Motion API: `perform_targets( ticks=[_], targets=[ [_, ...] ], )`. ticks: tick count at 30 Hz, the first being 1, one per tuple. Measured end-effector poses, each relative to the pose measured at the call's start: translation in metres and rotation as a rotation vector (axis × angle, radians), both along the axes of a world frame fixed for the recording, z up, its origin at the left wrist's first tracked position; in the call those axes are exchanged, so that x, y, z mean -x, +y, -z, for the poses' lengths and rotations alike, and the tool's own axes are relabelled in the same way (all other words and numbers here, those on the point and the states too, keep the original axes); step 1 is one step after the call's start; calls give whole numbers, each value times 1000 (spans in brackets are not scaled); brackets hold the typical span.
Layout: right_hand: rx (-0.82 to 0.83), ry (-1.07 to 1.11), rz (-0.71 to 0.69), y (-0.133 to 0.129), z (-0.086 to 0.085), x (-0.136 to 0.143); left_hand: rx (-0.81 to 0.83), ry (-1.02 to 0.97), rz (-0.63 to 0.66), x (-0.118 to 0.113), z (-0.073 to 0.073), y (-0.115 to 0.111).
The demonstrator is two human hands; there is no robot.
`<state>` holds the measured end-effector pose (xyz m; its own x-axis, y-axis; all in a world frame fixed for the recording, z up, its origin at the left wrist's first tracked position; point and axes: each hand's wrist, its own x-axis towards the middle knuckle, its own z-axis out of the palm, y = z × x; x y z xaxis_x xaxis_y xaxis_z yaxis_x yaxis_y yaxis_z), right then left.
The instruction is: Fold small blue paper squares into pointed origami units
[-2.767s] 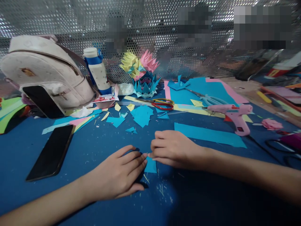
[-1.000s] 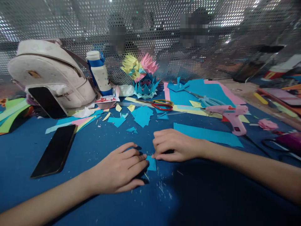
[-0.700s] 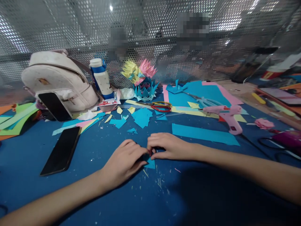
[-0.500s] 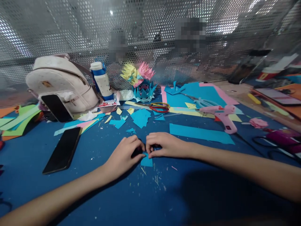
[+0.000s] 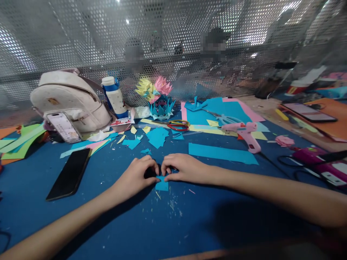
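Note:
A small piece of blue paper (image 5: 162,185) lies on the blue table between my hands. My left hand (image 5: 139,172) pinches its upper left edge, thumb low and fingers curled. From the other side my right hand (image 5: 182,167) presses thumb and fingers onto its upper right edge. The fingertips partly hide the top of the paper. Beyond the hands lie a stack of cut blue paper pieces (image 5: 157,137) and a long blue paper strip (image 5: 222,153).
A pink glue gun (image 5: 248,135), scissors (image 5: 179,125) and folded paper flowers (image 5: 162,104) stand or lie farther back. To the left are a black phone (image 5: 69,175), a lit phone (image 5: 64,127), a bottle (image 5: 115,99) and a backpack (image 5: 72,97). A purple power strip (image 5: 317,162) is at right.
The phone leaning on the backpack has lit up. The view has shifted slightly, moving most things left in the picture. Both hands stay on the small blue paper.

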<state>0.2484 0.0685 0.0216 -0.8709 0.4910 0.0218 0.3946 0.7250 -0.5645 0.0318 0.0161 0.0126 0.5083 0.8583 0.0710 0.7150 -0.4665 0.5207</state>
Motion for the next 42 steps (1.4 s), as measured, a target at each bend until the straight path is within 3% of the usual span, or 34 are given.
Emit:
perform_targets(
  ticks=[17, 42],
  targets=[
    [23, 2, 17, -3, -1, 0, 112, 97, -25, -7, -9, -3],
    [84, -7, 0, -8, -4, 1, 188, 15, 9, -9, -11, -9]
  ],
)
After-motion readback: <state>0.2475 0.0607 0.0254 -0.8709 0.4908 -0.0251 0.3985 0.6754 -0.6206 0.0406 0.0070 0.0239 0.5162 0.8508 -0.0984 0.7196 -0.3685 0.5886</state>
